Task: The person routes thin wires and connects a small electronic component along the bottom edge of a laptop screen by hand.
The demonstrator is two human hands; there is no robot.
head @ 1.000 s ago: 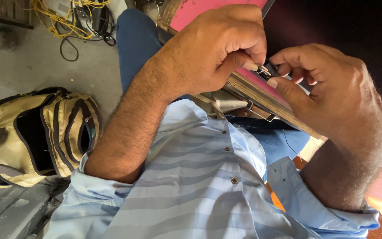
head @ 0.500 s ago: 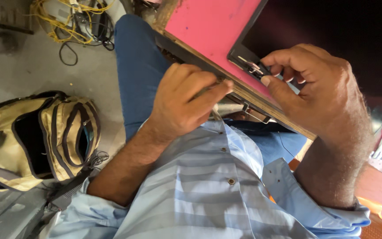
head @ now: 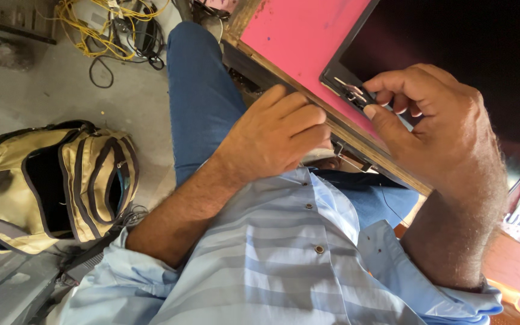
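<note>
Head view: left hand [head: 272, 141] has moved off hinge [head: 351, 94], now rests loosely curled on table edge [head: 308, 99], holding nothing; right hand [head: 434, 123] keeps pinching hinge at dark panel [head: 452, 42] corner alone.

Glossy blk panel [head: 452, 42]; metal hinge [head: 351, 93]; matt pink tabletop [head: 296, 42].

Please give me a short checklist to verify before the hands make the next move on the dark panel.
1. Right hand grips the metal hinge at the dark panel corner: ok.
2. Left hand holds a tool: cannot tell, fingers curled at the table edge.
3. Panel lies flat on the pink tabletop: ok.
4. Hinge screws out: cannot tell.
5. Floor beside the leg is free: not ok, yellow backpack and cables.
</note>
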